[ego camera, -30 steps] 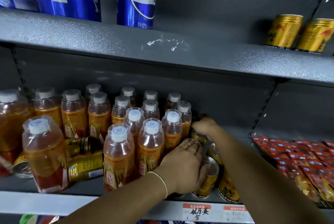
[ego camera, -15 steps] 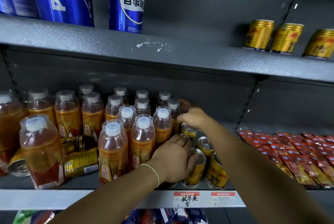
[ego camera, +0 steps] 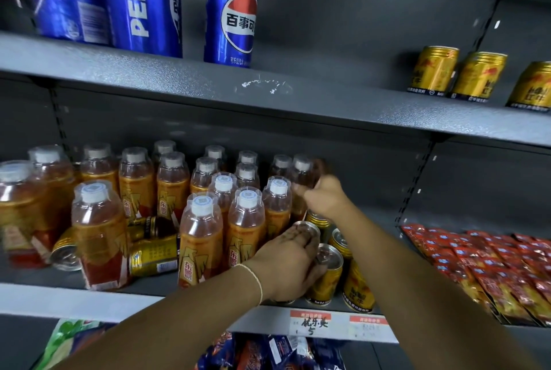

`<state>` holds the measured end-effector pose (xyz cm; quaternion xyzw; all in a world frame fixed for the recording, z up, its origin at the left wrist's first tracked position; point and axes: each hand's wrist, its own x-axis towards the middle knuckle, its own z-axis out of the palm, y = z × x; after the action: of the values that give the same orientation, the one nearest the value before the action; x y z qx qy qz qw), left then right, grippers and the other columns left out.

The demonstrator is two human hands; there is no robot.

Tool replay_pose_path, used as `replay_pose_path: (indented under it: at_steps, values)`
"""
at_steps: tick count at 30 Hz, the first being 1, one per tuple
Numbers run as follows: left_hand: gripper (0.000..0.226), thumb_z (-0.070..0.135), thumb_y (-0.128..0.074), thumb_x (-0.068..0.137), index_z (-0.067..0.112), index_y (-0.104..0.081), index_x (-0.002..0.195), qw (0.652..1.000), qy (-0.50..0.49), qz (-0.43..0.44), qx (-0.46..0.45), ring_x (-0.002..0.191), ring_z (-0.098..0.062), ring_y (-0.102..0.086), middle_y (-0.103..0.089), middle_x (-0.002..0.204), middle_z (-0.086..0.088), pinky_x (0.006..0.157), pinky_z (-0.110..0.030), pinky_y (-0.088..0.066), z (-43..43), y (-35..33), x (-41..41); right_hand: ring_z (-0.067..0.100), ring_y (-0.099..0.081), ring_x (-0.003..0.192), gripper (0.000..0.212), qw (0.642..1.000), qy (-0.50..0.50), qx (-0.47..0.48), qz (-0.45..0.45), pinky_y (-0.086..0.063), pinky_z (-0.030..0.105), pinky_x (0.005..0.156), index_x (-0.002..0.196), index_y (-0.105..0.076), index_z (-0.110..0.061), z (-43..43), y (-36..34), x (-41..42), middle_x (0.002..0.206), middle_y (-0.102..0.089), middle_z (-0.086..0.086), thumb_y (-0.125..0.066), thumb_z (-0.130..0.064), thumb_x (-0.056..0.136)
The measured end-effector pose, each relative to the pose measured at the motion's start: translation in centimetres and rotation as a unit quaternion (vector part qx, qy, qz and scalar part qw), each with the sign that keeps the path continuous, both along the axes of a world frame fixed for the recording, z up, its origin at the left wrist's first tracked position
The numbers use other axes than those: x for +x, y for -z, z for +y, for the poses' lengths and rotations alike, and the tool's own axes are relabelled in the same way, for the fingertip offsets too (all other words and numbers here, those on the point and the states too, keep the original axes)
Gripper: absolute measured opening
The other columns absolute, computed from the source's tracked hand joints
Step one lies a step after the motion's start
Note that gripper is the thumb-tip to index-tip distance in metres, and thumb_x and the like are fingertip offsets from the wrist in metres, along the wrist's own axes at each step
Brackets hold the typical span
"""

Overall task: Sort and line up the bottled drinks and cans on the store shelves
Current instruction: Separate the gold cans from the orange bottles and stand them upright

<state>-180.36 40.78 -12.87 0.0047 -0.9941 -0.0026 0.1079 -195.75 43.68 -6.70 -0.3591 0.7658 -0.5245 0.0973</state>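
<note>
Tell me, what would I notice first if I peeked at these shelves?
Probably the big blue cola can standing alone on the top shelf, with three gold cans off to its right. Below, a crowd of orange bottles fills the middle shelf, where the left hand and right hand work among upright gold cans. Some gold cans lie tipped over between the bottles.

The shelves [ego camera: 179, 80] are finished in speckled dark grey. The tall cans [ego camera: 231, 16] on the upper shelf are coloured deep blue, each marked with a red, white and blue roundel and white lettering. The short cans [ego camera: 433, 71] are rendered in gold with red motifs and dark base bands. The bottles [ego camera: 201, 238] are filled amber, capped white, and wrapped in orange-gold labels with red patches. The packets [ego camera: 492, 265] at right are printed red. The price tags [ego camera: 310, 323] are shown white with orange-red headers.
</note>
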Motion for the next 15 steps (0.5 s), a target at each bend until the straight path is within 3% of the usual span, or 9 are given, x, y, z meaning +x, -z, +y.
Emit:
replay_pose_path:
  at_steps: [2, 5, 8, 10, 13, 15]
  values:
    - [0.067, 0.049, -0.023, 0.103, 0.006, -0.019, 0.154, 1.0, -0.001, -0.013, -0.001, 0.15, -0.026, -0.007, -0.017, 0.161, -0.016, 0.122, -0.032, 0.004, 0.0, -0.2, 0.1, 0.018, -0.062, 0.113, 0.048, 0.998, 0.007, -0.064, 0.026, -0.051, 0.019, 0.085, 0.122, -0.052, -0.021, 0.4, -0.9, 0.7, 0.115, -0.064, -0.001, -0.077, -0.007, 0.083]
    - [0.067, 0.048, -0.023, 0.103, 0.005, -0.02, 0.154, 1.0, 0.003, -0.026, -0.001, 0.15, -0.026, -0.008, -0.017, 0.161, -0.015, 0.123, -0.035, 0.0, 0.0, -0.6, 0.3, 0.018, -0.056, 0.119, 0.065, 0.98, 0.028, -0.135, 0.143, -0.047, 0.032, 0.103, 0.135, -0.043, -0.02, 1.7, -1.9, 2.3, 0.129, -0.054, 0.005, -0.076, -0.003, 0.082]
    - [0.067, 0.047, -0.022, 0.104, 0.004, -0.015, 0.154, 0.999, 0.008, -0.046, -0.011, 0.151, -0.026, -0.005, -0.013, 0.162, -0.016, 0.123, -0.035, 0.0, 0.3, -1.2, 0.6, 0.018, -0.051, 0.116, 0.073, 0.961, 0.069, -0.109, 0.243, -0.044, 0.03, 0.102, 0.145, -0.034, -0.028, 3.3, -2.7, 4.0, 0.139, -0.037, 0.006, -0.074, -0.016, 0.084]
    - [0.066, 0.046, -0.022, 0.104, 0.005, -0.014, 0.155, 0.999, 0.01, -0.046, -0.008, 0.151, -0.025, -0.003, -0.011, 0.162, -0.015, 0.122, -0.032, 0.003, 0.5, -1.7, 1.1, 0.027, -0.051, 0.12, 0.075, 0.951, 0.072, -0.072, 0.292, -0.047, 0.036, 0.103, 0.149, -0.03, -0.031, 4.3, -3.1, 5.2, 0.143, -0.029, 0.007, -0.07, -0.019, 0.087]
    - [0.065, 0.044, -0.025, 0.104, 0.005, -0.015, 0.155, 0.999, 0.029, -0.034, -0.009, 0.15, -0.025, -0.004, -0.013, 0.162, -0.016, 0.118, -0.028, 0.004, 0.8, -2.4, 2.4, 0.038, -0.05, 0.12, 0.073, 0.929, 0.079, -0.015, 0.362, -0.051, 0.047, 0.099, 0.151, -0.032, -0.021, 5.5, -3.5, 6.9, 0.141, -0.03, 0.012, -0.069, -0.016, 0.087]
    - [0.064, 0.042, -0.03, 0.104, 0.005, -0.016, 0.155, 0.999, 0.044, -0.027, -0.007, 0.15, -0.027, -0.005, -0.012, 0.162, -0.017, 0.119, -0.03, 0.001, 0.8, -2.7, 3.5, 0.037, -0.05, 0.116, 0.074, 0.916, 0.09, 0.021, 0.389, -0.051, 0.049, 0.098, 0.151, -0.032, -0.02, 6.1, -4.0, 8.1, 0.133, -0.033, 0.01, -0.07, -0.018, 0.087]
